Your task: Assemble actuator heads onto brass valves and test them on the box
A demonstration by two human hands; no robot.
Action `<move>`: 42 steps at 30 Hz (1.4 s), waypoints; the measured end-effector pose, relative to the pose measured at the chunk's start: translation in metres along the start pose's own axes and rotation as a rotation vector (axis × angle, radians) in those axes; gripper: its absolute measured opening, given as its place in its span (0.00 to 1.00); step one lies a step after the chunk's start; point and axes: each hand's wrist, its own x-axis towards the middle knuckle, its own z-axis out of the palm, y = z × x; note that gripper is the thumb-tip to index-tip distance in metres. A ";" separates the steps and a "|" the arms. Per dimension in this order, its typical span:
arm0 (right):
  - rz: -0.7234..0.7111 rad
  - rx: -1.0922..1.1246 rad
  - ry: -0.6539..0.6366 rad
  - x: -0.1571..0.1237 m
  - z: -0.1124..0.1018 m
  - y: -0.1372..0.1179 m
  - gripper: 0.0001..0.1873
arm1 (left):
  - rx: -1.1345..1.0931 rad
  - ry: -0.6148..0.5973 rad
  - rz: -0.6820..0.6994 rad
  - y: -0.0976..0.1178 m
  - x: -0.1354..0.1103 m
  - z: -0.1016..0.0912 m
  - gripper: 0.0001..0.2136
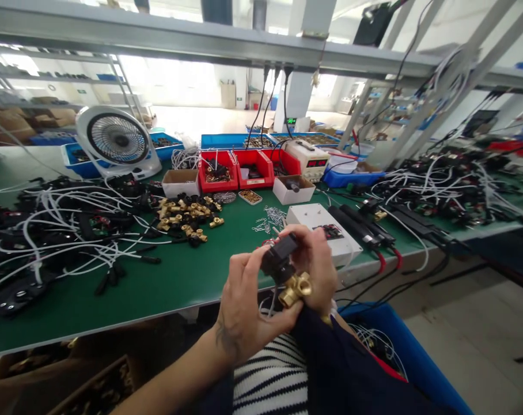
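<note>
Between both hands, above the bench's front edge, is a motorized valve (290, 270) with a black housing on top and a brass body below. My left hand (246, 300) cups it from the left, the thumb under the brass part and the fingers at the black housing. From the right, my right hand (319, 268) wraps round it, fingers near the top of the housing. Part of a white cable shows beneath the valve. The fingers partly hide the housing.
Brass valve bodies (188, 216) and black units with white cables (97, 225) lie left on the green bench (192, 271). A white box (324, 230) and black power screwdrivers (360, 225) are right. Red bins (218, 173), a fan (117, 141) and a power supply (307, 158) stand behind. A blue crate (417, 357) sits below.
</note>
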 end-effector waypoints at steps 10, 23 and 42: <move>0.021 -0.579 0.087 0.123 -0.047 0.070 0.23 | -0.179 0.023 -0.506 -0.108 -0.015 0.037 0.28; 0.213 -1.237 -0.280 0.171 0.001 0.141 0.26 | -0.329 0.066 -0.548 -0.125 -0.020 0.039 0.27; 0.391 -1.364 -0.244 0.192 0.010 0.120 0.22 | -0.375 0.054 -0.580 -0.129 -0.022 0.040 0.30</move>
